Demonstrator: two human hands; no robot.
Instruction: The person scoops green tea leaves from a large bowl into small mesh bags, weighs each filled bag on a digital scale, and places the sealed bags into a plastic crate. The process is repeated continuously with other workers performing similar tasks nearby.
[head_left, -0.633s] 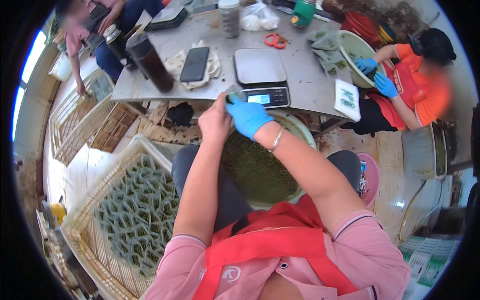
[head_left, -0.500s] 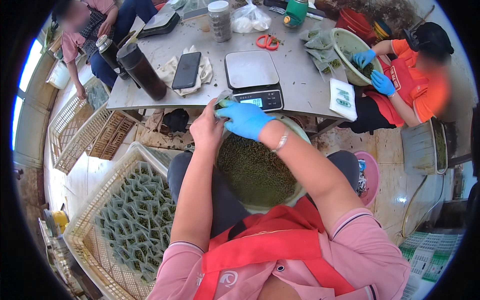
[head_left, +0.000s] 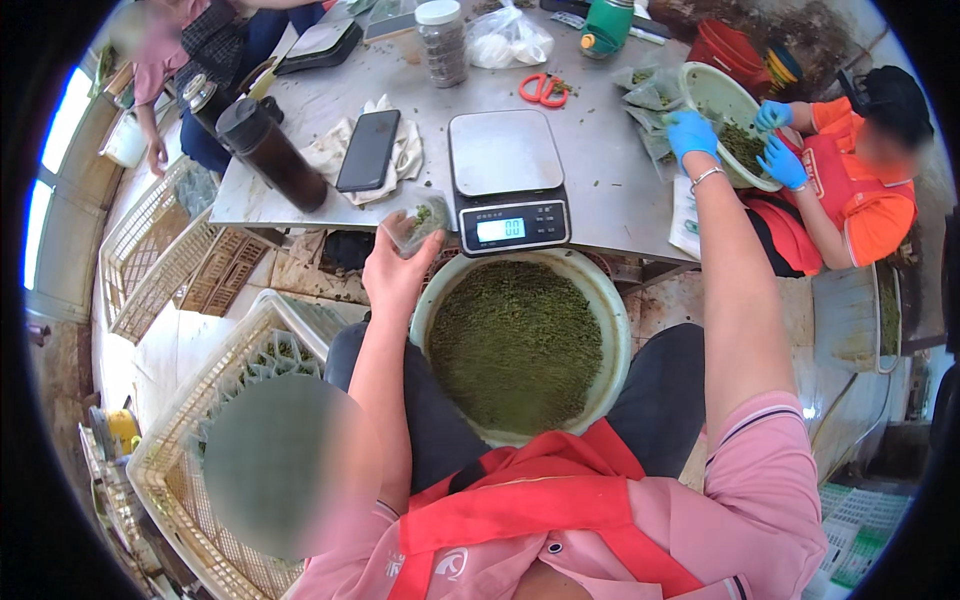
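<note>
My left hand point(head_left: 400, 258) grips a small clear plastic bag point(head_left: 421, 222) with green bits in it, at the table's front edge. Just right of it stands a black digital scale point(head_left: 507, 168) with a bare metal plate. My right hand point(head_left: 692, 138), in a blue glove, reaches far right to a pile of filled clear bags point(head_left: 652, 95). Its fingers are partly hidden there, so whether they hold a bag is unclear. Between my knees sits a pale green tub point(head_left: 618, 345) of loose chopped green matter point(head_left: 515, 340).
A beige plastic crate point(head_left: 165, 455) of filled bags stands at my left, partly covered by a blurred patch point(head_left: 275, 465). The metal table point(head_left: 600, 200) carries a phone point(head_left: 369, 150), dark flask point(head_left: 272, 155) and red scissors point(head_left: 543, 90). A co-worker's gloved hands point(head_left: 782, 160) work over a basin point(head_left: 715, 90).
My hands have parted. The left keeps the bag and has lowered slightly; the right has swung right and forward to the bag pile. A blurred patch now covers part of the crate.
</note>
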